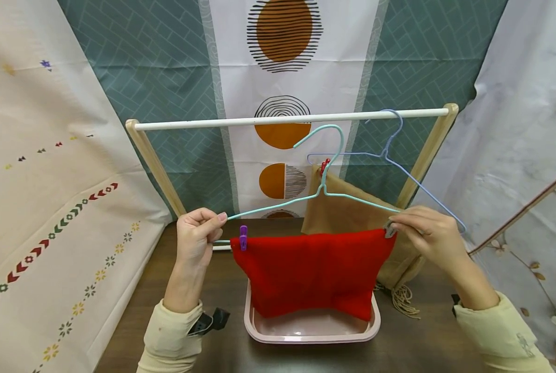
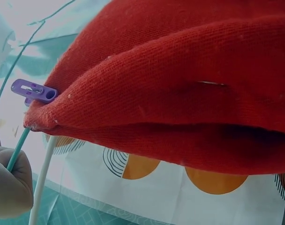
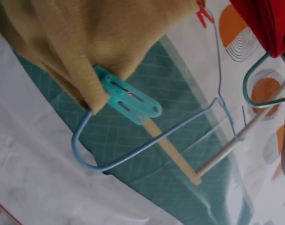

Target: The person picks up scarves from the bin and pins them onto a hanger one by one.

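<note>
A mint-green hanger [image 1: 278,204] is held up in front of the rack, its hook free below the rail. My left hand [image 1: 196,234] grips its left end between thumb and curled fingers. Over its lower bar hangs a folded red cloth [image 1: 312,274], with a purple clothespin [image 1: 243,238] clamped at the left corner. At the right corner sits a grey clothespin [image 1: 390,228], which my right hand [image 1: 429,235] pinches beside the hanger's right end. In the left wrist view, the bar runs from the cloth into the left fingers [image 2: 13,187].
A white rail [image 1: 240,122] on wooden posts spans the back. From it hangs a blue hanger [image 1: 410,176] with a tan fringed cloth [image 1: 338,207], clipped by a red clothespin [image 1: 324,166] and a teal clothespin [image 3: 128,96]. A pink basin [image 1: 310,339] stands under the red cloth.
</note>
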A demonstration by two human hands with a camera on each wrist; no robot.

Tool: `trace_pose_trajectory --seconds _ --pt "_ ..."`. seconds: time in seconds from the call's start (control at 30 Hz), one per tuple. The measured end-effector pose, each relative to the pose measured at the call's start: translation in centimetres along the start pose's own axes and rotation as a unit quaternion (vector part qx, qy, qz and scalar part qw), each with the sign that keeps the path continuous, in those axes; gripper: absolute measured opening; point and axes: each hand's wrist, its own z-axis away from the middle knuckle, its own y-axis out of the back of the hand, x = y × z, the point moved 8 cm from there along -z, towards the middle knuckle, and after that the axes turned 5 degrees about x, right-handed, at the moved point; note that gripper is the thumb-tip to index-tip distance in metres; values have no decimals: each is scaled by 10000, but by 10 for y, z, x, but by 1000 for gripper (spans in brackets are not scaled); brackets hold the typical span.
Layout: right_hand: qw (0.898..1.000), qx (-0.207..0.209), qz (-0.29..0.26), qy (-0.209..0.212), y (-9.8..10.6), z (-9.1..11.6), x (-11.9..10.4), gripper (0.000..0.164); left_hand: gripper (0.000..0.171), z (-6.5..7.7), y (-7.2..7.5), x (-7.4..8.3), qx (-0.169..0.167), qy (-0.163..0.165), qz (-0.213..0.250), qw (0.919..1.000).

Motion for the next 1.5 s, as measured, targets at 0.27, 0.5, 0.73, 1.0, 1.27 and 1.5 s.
trace_pose_trajectory --seconds 0.27,0.5,0.73,1.0,1.27,1.5 --pt "9993 -316 -102 -147 -10 10 7 46 36 0 -1 -4 -21 84 30 10000" --pt "9952 -583 -585 -530 -12 14 13 45 37 0 1 -5 64 96 -26 9999" --pt "9806 -1366 -842 -1128 -17 21 21 25 37 0 3 -5 151 93 17 9998" --pt "9801 -1417 -859 -1095 -17 22 27 43 36 1 3 -6 172 121 26 9998" --pt "9455 -1303 -2222 -1993 -17 26 31 41 33 1 0 -5 52 71 30 10000" --pt "9519 -971 -2287 -1792 -16 25 29 34 35 0 -1 -4 70 46 -52 10000"
